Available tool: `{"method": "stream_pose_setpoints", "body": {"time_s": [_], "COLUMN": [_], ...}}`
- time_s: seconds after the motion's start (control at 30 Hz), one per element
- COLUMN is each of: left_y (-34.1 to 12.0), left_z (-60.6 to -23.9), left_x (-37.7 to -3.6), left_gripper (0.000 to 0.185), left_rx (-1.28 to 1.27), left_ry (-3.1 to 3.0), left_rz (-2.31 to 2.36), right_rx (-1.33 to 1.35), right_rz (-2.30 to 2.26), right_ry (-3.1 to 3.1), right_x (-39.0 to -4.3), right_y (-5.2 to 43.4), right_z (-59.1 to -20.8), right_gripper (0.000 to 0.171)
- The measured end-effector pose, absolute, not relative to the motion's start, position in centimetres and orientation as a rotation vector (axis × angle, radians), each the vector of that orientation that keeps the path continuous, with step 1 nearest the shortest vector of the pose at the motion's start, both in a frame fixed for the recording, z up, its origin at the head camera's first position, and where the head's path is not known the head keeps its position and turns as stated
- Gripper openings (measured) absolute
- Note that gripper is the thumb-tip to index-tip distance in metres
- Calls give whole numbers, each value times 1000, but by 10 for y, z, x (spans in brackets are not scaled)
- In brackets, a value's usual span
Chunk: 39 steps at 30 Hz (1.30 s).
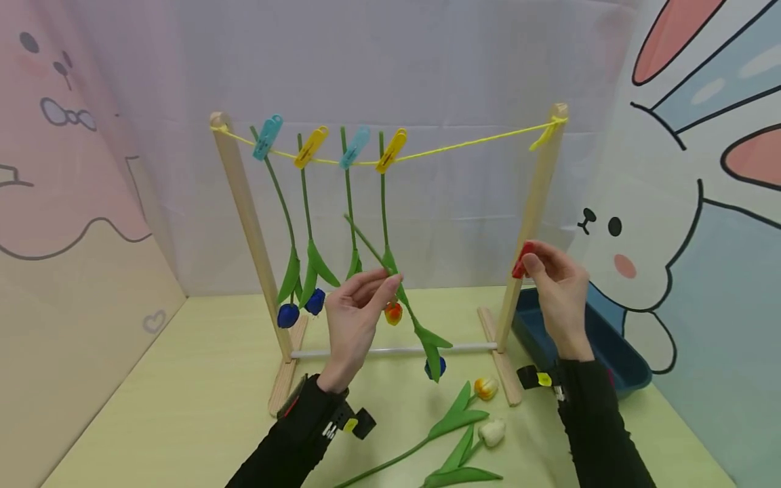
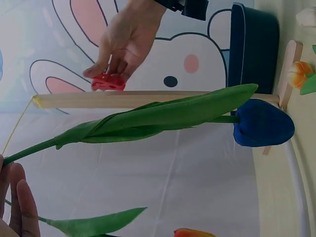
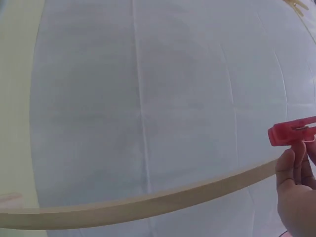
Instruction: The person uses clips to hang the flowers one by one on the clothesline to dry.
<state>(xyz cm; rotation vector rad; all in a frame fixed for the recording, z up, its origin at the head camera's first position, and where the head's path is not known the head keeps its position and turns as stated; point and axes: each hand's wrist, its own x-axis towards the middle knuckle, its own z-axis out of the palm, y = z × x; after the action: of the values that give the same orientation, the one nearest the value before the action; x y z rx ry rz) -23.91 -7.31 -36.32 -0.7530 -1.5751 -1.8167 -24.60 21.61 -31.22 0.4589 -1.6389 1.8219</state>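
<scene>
My left hand (image 1: 356,315) pinches the green stem of a blue artificial tulip (image 2: 264,123), whose flower hangs down toward the lower right in the head view. In my right hand (image 1: 558,291) is a red clothespin (image 1: 522,260), pinched between thumb and fingers in front of the right wooden post (image 1: 537,196). A yellow string (image 1: 470,144) runs between two posts. Two blue clothespins (image 1: 268,137) and two yellow clothespins (image 1: 392,150) fasten tulips by their stems to its left half, flowers downward: blue tulips (image 1: 288,316) and an orange tulip (image 1: 393,313) show, another flower is hidden behind my left hand.
On the table lie an orange-yellow tulip (image 1: 486,388) and a white tulip (image 1: 491,432), near the front. A dark blue bin (image 1: 616,359) stands right of the frame. Wooden feet (image 1: 500,356) and a white crossbar (image 1: 403,350) form the frame's base.
</scene>
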Motion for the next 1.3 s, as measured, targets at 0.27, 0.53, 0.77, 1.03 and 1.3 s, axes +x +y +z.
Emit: {"method": "stream_pose_setpoints", "body": {"time_s": [0.27,0.53,0.77,1.03,1.3], "left_y": [-49,-30,-26,-25,-23], "left_z": [-356,-305,-326,-260,-243], "left_x": [-278,-268,-321,-257,-253], "left_gripper": [31,31,35,35,30], "left_rx": [-774,-634,-713,-646,-575], "left_ry": [-1653,-1794,-1750,-1804,-1839], "left_rz": [-1716,-1760,-1697,-1792,-1779], "right_rx": [644,767,873,848,796], "right_rz": [1591,1535,1636,1699,1771], "right_ry": [-1741,-1719,-1560,-1475,-1453], "right_x": [-253,-261,-267,-273,-276], "right_y": [203,174,154,138,123], "right_z": [-267,-224,-195,-171,-147], "right_gripper": [28,32,16,14,8]}}
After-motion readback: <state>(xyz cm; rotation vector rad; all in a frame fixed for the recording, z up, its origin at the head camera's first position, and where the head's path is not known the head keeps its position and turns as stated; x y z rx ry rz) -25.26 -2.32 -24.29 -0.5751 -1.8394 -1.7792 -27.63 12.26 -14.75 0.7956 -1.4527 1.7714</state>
